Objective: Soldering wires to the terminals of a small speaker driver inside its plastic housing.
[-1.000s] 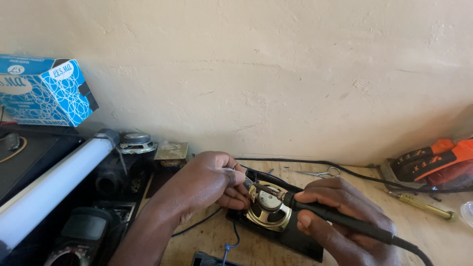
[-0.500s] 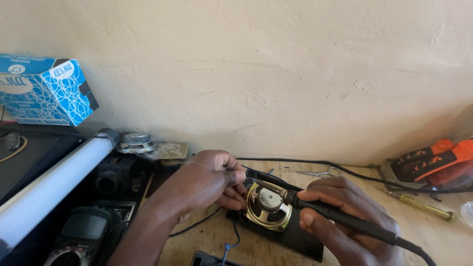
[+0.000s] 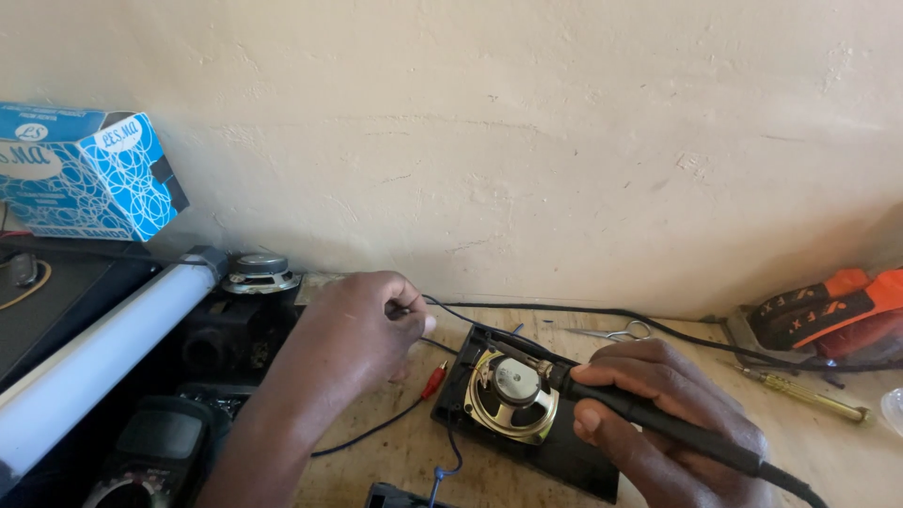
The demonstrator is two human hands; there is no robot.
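Note:
A small round speaker [image 3: 513,398] with a gold-coloured frame lies face down in a black plastic panel [image 3: 555,452] on the wooden bench. My right hand [image 3: 658,423] grips a black soldering iron [image 3: 649,419] whose tip rests near the speaker's upper edge. My left hand [image 3: 362,329] is to the left of the speaker, fingers pinched on a thin dark wire [image 3: 451,306] that runs toward the panel. A red-tipped lead [image 3: 433,379] lies just below that hand.
A white fluorescent tube [image 3: 94,357], a multimeter [image 3: 150,461] and another speaker [image 3: 261,273] sit at the left. A blue box [image 3: 85,174] stands by the wall. Scissors [image 3: 616,332], a yellow screwdriver [image 3: 800,392] and an orange-black tool [image 3: 828,306] lie at the right.
My left hand has pulled back to the left, away from the speaker, drawing the thin wire with it. The soldering iron tip stays at the speaker.

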